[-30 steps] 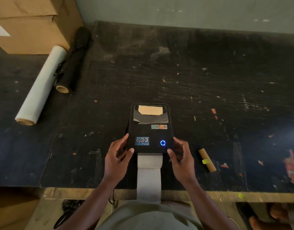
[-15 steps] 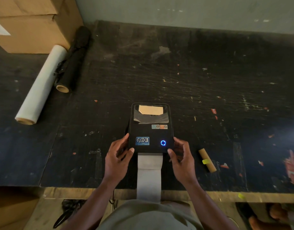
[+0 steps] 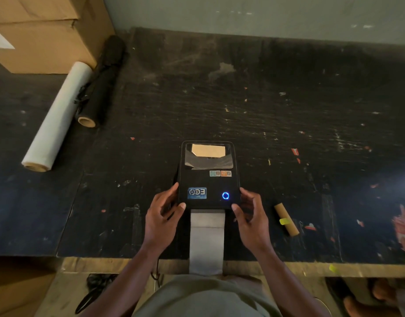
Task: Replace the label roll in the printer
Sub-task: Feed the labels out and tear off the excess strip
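Note:
A black label printer (image 3: 208, 179) sits on the dark table (image 3: 265, 106) with its lid down and a blue ring light lit on its front. A white label strip (image 3: 207, 239) comes out of its front slot and hangs over the table's near edge. My left hand (image 3: 162, 218) grips the printer's front left corner, thumb on top. My right hand (image 3: 251, 218) grips the front right corner the same way. An empty cardboard core (image 3: 286, 219) with a yellow tab lies just right of my right hand.
At the far left lie a white film roll (image 3: 57, 117) and a black roll (image 3: 101, 88), beside a cardboard box (image 3: 43, 33). A wall runs along the table's back edge. Black scissors (image 3: 91, 291) lie below the near edge.

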